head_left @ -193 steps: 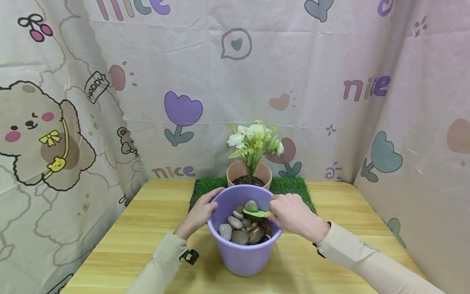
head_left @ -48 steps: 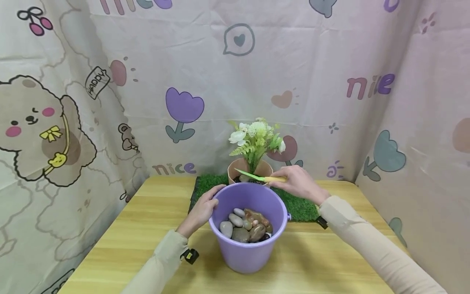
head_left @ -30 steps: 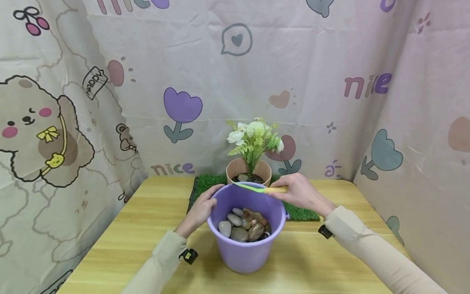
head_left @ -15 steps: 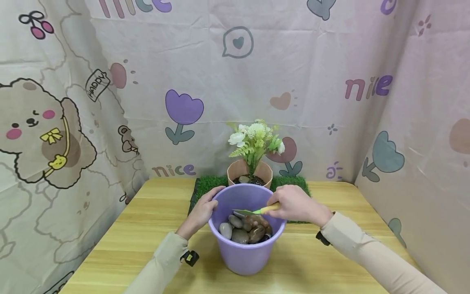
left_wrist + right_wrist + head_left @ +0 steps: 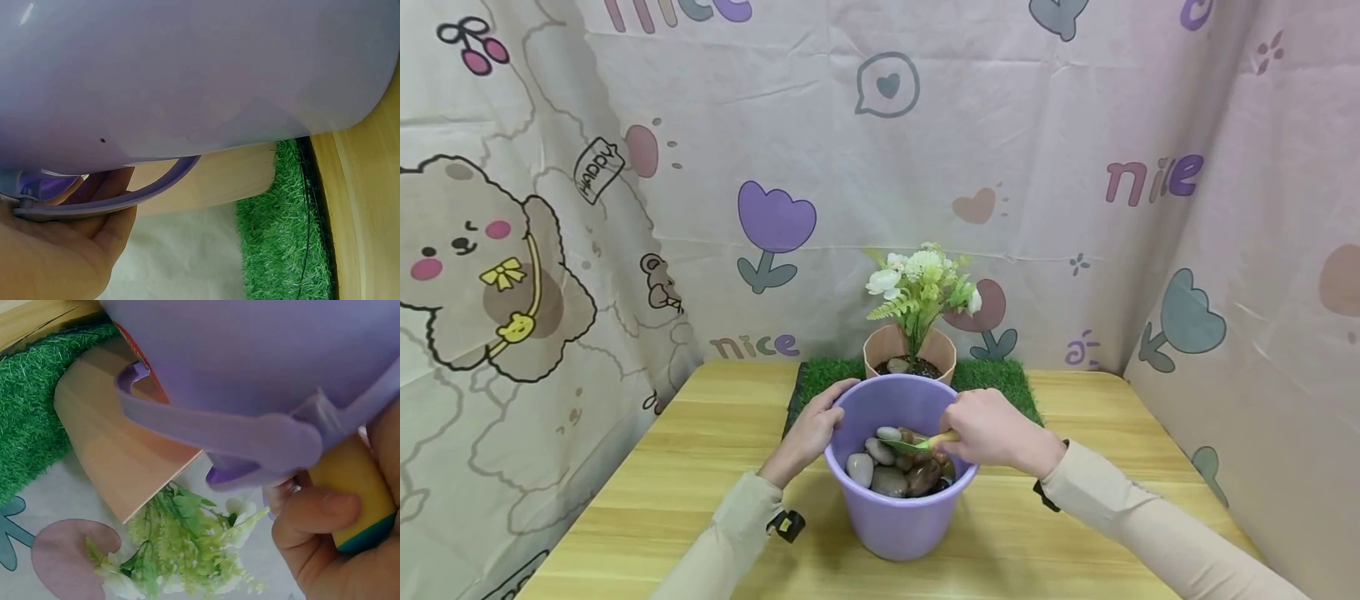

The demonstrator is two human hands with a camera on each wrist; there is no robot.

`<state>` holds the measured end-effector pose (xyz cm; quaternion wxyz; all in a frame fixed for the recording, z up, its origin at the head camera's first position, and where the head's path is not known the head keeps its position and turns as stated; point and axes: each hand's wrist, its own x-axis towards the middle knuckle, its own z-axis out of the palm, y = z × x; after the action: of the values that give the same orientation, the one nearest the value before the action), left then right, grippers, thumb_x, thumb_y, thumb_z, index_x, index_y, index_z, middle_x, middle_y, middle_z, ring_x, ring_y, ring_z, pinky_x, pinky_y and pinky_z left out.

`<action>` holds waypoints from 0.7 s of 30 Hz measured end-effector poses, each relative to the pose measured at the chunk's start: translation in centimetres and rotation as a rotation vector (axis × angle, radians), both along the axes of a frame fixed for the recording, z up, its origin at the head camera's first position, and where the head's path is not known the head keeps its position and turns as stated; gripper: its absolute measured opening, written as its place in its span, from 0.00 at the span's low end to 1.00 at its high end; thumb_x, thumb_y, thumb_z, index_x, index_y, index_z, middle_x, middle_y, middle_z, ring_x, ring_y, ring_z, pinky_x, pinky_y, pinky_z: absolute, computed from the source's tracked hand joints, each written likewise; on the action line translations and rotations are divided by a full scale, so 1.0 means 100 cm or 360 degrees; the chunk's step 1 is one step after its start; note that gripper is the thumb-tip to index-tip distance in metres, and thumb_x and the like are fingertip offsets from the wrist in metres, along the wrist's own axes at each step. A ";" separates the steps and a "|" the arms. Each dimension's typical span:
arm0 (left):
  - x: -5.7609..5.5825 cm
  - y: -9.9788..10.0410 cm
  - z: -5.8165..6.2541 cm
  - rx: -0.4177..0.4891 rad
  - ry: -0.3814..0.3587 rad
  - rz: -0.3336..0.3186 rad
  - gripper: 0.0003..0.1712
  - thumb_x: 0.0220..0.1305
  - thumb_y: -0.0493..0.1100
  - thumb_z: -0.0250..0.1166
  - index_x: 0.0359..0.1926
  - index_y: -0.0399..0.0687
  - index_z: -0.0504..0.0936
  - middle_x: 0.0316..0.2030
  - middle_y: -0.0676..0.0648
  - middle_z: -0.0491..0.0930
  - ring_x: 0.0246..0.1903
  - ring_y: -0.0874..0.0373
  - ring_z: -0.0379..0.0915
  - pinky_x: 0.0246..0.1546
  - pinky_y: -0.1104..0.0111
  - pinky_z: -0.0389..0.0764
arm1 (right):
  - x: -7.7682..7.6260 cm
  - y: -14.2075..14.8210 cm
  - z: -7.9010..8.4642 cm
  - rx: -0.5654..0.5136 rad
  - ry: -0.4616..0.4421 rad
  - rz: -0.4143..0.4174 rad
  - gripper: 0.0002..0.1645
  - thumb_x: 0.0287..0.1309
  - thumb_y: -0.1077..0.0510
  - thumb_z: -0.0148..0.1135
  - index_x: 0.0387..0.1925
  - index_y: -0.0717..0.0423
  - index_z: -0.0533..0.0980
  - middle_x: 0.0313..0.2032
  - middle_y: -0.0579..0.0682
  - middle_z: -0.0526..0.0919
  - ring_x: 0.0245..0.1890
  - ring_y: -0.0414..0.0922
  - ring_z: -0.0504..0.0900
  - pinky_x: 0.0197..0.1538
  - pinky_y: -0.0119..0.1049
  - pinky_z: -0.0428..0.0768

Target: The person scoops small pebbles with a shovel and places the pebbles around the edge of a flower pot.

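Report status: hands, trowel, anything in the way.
Left hand holds bucket. Right hand grips trowel, down inside bucket at stones. Bucket partly blocks flowerpot behind it.

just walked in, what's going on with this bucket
A person's left hand holds the bucket; the right hand grips a trowel, its blade inside, down at the stones. Behind the bucket, a pot of white flowers stands on a grass mat, with one stone showing in the pot.
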<state>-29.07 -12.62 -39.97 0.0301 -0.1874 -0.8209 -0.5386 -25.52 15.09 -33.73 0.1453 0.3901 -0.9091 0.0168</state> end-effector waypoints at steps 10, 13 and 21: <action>0.001 0.000 0.001 0.0007 -0.0007 0.0009 0.37 0.53 0.29 0.46 0.67 0.46 0.70 0.60 0.41 0.74 0.49 0.49 0.72 0.47 0.61 0.71 | -0.005 -0.003 -0.004 0.0066 0.0119 -0.0018 0.15 0.50 0.44 0.72 0.15 0.40 0.79 0.15 0.35 0.71 0.21 0.37 0.71 0.21 0.31 0.67; 0.001 0.000 0.001 0.0015 -0.0013 0.0004 0.37 0.53 0.29 0.47 0.67 0.47 0.70 0.61 0.41 0.74 0.50 0.49 0.71 0.48 0.61 0.71 | -0.010 -0.003 -0.005 0.0071 0.0158 -0.0001 0.11 0.51 0.44 0.72 0.20 0.41 0.83 0.18 0.36 0.77 0.27 0.39 0.75 0.23 0.32 0.69; 0.001 0.001 0.001 0.0022 -0.0008 -0.0010 0.37 0.54 0.28 0.46 0.68 0.43 0.68 0.62 0.39 0.73 0.50 0.48 0.71 0.47 0.61 0.71 | -0.017 0.001 -0.009 0.0009 0.0205 0.0036 0.08 0.49 0.44 0.73 0.30 0.40 0.88 0.27 0.35 0.87 0.31 0.39 0.74 0.23 0.30 0.69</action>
<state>-28.98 -12.56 -39.92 0.0277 -0.1886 -0.8167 -0.5447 -27.25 15.17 -34.62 0.2022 0.4012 -0.8934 -0.0092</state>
